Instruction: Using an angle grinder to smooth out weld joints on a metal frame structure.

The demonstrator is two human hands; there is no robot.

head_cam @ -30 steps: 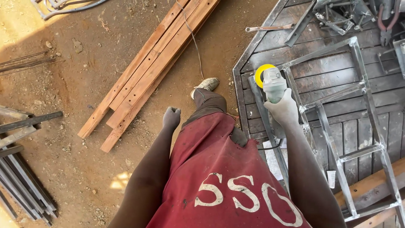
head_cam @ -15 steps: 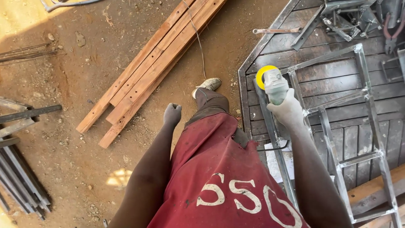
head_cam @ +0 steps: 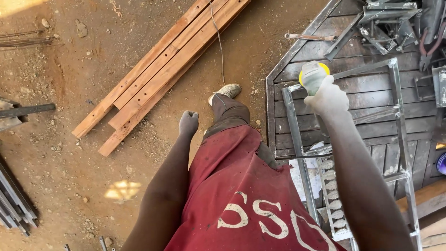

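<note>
Right hand (head_cam: 329, 96), pale with dust, is wrapped around a grey power tool with a round yellow disc guard (head_cam: 312, 75); the tool sits over the near-left corner of a dark slatted metal worktop (head_cam: 371, 125). Fingers hide most of the tool body, and its working end cannot be made out. Under the hand lies a grey welded steel frame of angle bars (head_cam: 395, 111), its far rail running toward the worktop's right edge, its lower end cut off by the picture's bottom edge. A strip of pale scalloped metal (head_cam: 333, 195) lies inside the frame, partly hidden by the forearm.

Left hand (head_cam: 188, 123) hangs clear of the worktop over bare dirt ground, clenched in an empty fist.

Long reddish wooden planks (head_cam: 162, 69) lie on the ground well apart to the left. Clutter of dark metal parts (head_cam: 390, 18) at the worktop's far edge is too jumbled to identify.
</note>
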